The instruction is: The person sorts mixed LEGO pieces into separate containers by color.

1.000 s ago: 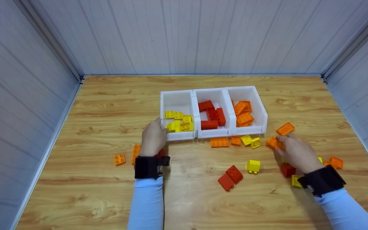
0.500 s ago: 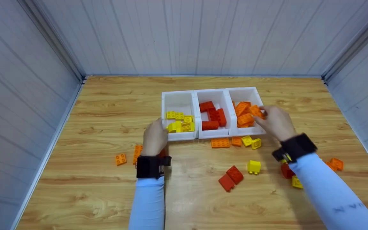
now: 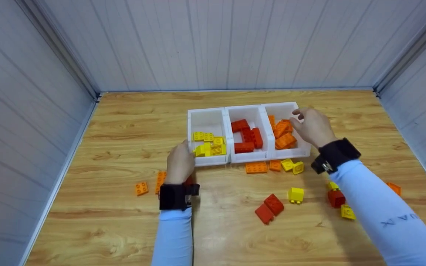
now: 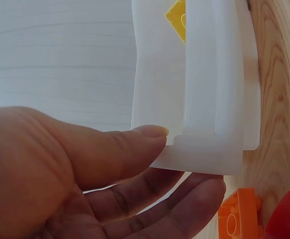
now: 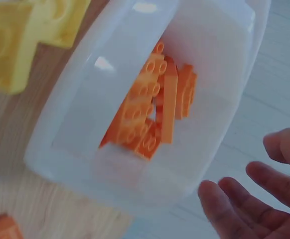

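Observation:
In the head view, my left hand [image 3: 180,162] holds the front left corner of the white left bin [image 3: 207,161]. The left wrist view shows the thumb over the rim and the fingers beneath. Yellow bricks [image 3: 208,149] lie inside that bin. My right hand [image 3: 313,127] is over the right wall of the right bin [image 3: 290,152], with fingers spread and nothing between them. Orange bricks [image 5: 140,109] lie in the right bin. Between the two, the middle bin [image 3: 248,158] contains red bricks [image 3: 244,147].
Before the bins lie an orange brick [image 3: 256,167] and yellow bricks [image 3: 298,168]. Nearer are joined red pieces [image 3: 269,209] and a yellow brick [image 3: 296,195]. A red brick [image 3: 336,198] sits beside my right forearm. Orange bricks [image 3: 141,188] lie left. A panel wall [image 3: 213,44] stands behind.
My right hand has carried an orange brick from the table up to the right bin and let it go there. My left hand has kept its hold on the left bin.

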Motion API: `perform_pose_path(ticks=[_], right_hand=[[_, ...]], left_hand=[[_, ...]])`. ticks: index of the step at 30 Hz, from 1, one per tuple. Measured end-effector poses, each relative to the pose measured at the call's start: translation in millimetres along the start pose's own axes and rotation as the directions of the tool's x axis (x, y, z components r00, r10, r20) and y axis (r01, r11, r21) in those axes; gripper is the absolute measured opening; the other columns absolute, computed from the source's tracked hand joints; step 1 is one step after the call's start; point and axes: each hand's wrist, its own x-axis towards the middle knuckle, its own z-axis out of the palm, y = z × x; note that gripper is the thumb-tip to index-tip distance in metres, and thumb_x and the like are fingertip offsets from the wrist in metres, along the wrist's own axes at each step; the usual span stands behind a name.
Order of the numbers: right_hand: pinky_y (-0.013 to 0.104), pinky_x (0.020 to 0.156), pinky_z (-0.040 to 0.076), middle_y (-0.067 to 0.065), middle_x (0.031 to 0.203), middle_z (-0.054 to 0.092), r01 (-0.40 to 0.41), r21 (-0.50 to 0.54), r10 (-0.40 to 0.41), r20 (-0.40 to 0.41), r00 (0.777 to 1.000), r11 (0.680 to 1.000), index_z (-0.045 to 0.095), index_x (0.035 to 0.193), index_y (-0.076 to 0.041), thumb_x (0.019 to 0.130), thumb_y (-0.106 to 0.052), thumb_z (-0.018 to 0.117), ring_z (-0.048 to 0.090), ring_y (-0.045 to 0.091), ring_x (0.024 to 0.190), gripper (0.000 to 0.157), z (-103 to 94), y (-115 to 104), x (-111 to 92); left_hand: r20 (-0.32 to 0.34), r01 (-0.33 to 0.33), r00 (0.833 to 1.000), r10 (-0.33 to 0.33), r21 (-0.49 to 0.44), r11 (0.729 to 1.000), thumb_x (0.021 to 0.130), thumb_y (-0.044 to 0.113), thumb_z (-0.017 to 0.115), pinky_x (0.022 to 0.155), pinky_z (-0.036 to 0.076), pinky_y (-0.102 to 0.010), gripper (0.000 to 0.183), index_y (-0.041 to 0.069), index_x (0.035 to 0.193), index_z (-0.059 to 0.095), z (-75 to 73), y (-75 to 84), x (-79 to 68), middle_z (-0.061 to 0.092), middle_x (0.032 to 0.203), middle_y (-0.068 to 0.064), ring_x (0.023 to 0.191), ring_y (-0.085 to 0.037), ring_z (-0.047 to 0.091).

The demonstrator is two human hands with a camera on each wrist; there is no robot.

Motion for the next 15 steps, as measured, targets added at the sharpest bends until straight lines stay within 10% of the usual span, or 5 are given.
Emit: perform_pose_path(ticks=[8, 15], right_hand=[[0.039, 0.065, 0.055, 0.013, 0.095, 0.069, 0.175, -0.015, -0.171, 0.138, 0.976, 0.984, 0.069, 0.113, 0.001, 0.096, -0.014, 0.063, 0.063, 0.023, 0.076, 0.023, 0.4, 4.0, -62.3], [0.048, 0.088, 0.053, 0.018, 0.113, 0.069, 0.383, -0.015, -0.368, 0.247, 0.896, 0.924, 0.069, 0.121, 0.0, 0.092, -0.007, 0.069, 0.065, 0.032, 0.103, 0.029, 43.7, -7.6, -94.0]], left_hand=[[0.022, 0.014, 1.0, -0.014, 0.003, 1.0, 0.099, 0.0, 0.053, 0.098, 0.047, -0.043, 0.046, -0.003, 0.144, 0.046, -2.4, 1.4, -0.4, 0.056, 0.136, -0.021, 0.119, -0.028, 0.056], [0.014, -0.021, 1.0, 0.021, 0.024, 0.999, 0.098, 0.0, 0.054, 0.094, 0.049, -0.044, 0.047, -0.009, 0.143, 0.044, -1.0, 0.8, -1.0, 0.057, 0.133, -0.026, 0.116, -0.033, 0.057]])
